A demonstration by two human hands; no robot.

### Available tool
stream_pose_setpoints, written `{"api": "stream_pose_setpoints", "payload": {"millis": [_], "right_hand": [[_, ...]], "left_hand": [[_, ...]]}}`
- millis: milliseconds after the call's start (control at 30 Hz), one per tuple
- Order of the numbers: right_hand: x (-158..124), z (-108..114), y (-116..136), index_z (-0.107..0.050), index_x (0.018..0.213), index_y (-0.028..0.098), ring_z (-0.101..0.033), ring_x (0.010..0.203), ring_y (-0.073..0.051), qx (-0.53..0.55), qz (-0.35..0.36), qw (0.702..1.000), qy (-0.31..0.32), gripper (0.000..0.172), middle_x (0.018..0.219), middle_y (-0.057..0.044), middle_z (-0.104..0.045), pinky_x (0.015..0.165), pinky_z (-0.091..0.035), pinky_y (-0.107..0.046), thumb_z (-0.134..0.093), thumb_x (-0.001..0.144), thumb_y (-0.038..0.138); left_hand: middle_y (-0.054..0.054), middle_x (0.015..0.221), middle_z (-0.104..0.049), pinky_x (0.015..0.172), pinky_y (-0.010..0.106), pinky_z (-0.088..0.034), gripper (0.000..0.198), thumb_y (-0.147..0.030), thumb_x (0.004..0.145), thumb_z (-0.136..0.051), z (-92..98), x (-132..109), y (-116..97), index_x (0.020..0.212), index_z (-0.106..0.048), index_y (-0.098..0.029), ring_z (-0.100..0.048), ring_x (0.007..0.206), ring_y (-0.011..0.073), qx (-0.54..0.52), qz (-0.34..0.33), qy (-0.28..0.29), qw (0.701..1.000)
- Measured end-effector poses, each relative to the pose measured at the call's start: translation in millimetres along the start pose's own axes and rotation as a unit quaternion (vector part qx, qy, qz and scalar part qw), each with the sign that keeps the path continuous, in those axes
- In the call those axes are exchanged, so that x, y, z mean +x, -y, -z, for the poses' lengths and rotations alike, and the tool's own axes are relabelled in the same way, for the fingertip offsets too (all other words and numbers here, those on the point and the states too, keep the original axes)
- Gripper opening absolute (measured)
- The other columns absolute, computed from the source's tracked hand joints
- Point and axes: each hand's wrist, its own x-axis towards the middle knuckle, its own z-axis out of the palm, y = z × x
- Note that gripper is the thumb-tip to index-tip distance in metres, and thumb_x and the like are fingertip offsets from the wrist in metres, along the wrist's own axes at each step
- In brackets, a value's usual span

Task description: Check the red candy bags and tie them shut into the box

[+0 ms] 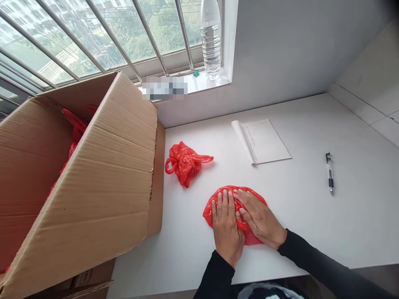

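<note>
A red plastic bag (255, 238) lies flattened on the white table near its front edge. Both hands press down on it from above. My left hand (226, 226) rests flat on its left half, fingers stretched out and pointing away from me. Across the right half lies my right hand (262, 218), its fingers extended toward the upper left and its thumb apart. Crumpled folds of the bag show between the two hands. Behind and to the left sits a second red plastic bag (186, 164), knotted, with its loops sticking out; neither hand touches it.
At the left stands a large open cardboard box (102, 178) with red bags inside. An open notebook (268, 141) lies toward the back of the white table (305, 199), and a pen (330, 174) to its right. A water bottle (211, 45) stands on the sill by the barred window.
</note>
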Motion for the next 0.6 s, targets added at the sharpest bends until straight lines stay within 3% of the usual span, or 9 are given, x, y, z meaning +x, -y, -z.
{"api": "stream_pose_setpoints", "payload": {"millis": [100, 167, 233, 333, 433, 500, 600], "right_hand": [[1, 3, 5, -0.046, 0.149, 0.025, -0.047, 0.144, -0.028, 0.044, -0.019, 0.999, -0.015, 0.044, 0.151, -0.009, -0.056, 0.119, -0.042, -0.057, -0.039, 0.106, 0.028], [-2, 12, 10, -0.055, 0.136, 0.025, -0.053, 0.138, -0.026, 0.092, -0.064, 0.993, -0.043, 0.035, 0.143, -0.01, -0.062, 0.116, -0.046, -0.055, -0.038, 0.106, 0.03], [-7, 26, 14, -0.059, 0.125, 0.026, -0.057, 0.132, -0.025, 0.13, -0.126, 0.981, -0.074, 0.03, 0.137, -0.009, -0.065, 0.111, -0.05, -0.052, -0.035, 0.108, 0.033], [-11, 48, 14, -0.059, 0.118, 0.027, -0.058, 0.129, -0.025, 0.145, -0.17, 0.971, -0.086, 0.026, 0.137, -0.009, -0.063, 0.108, -0.05, -0.05, -0.038, 0.107, 0.038], [-2, 64, 5, -0.056, 0.127, 0.03, -0.051, 0.138, -0.027, 0.143, -0.155, 0.976, -0.056, 0.029, 0.146, -0.007, -0.057, 0.115, -0.045, -0.052, -0.05, 0.103, 0.045], [10, 68, -3, -0.049, 0.142, 0.034, -0.043, 0.146, -0.028, 0.151, -0.149, 0.977, -0.005, 0.044, 0.155, -0.007, -0.049, 0.118, -0.041, -0.053, -0.054, 0.1, 0.048], [20, 62, -8, -0.046, 0.149, 0.033, -0.042, 0.147, -0.027, 0.155, -0.125, 0.976, 0.085, 0.053, 0.158, -0.006, -0.048, 0.122, -0.038, -0.05, -0.053, 0.1, 0.051]], "left_hand": [[0.007, 0.162, -0.044, 0.126, 0.055, -0.027, 0.063, -0.013, 0.1, -0.04, 7.2, 6, 2, 0.161, -0.028, -0.023, -0.034, 0.152, 0.0272, -0.016, -0.008, 0.021, 1.0], [0.006, 0.161, -0.045, 0.124, 0.051, -0.033, 0.059, -0.016, 0.103, -0.038, 19.5, 12, 2, 0.161, -0.029, -0.024, -0.036, 0.152, 0.024, -0.03, -0.008, 0.027, 0.999], [0.007, 0.163, -0.042, 0.125, 0.05, -0.03, 0.057, -0.019, 0.106, -0.035, 37.3, 14, 0, 0.161, -0.026, -0.025, -0.031, 0.154, 0.0225, -0.05, 0.005, 0.012, 0.999], [0.008, 0.168, -0.03, 0.126, 0.051, -0.025, 0.056, -0.029, 0.106, -0.038, 63.7, 5, -6, 0.161, -0.025, -0.029, -0.024, 0.156, 0.0248, -0.137, 0.102, -0.051, 0.984], [0.011, 0.16, -0.04, 0.114, 0.043, -0.041, 0.055, -0.046, 0.104, -0.043, 70.4, -22, -11, 0.155, -0.034, -0.03, -0.04, 0.146, 0.0269, -0.246, 0.293, -0.116, 0.916], [0.013, 0.132, -0.061, 0.094, 0.036, -0.053, 0.054, -0.058, 0.098, -0.048, 58.4, -45, -13, 0.14, -0.05, -0.024, -0.06, 0.121, 0.0269, -0.302, 0.408, -0.132, 0.851], [0.007, 0.087, -0.065, 0.06, 0.027, -0.051, 0.063, -0.069, 0.082, -0.065, 24.2, -70, -19, 0.116, -0.061, -0.016, -0.063, 0.072, 0.0192, -0.409, 0.462, -0.102, 0.781]]}}
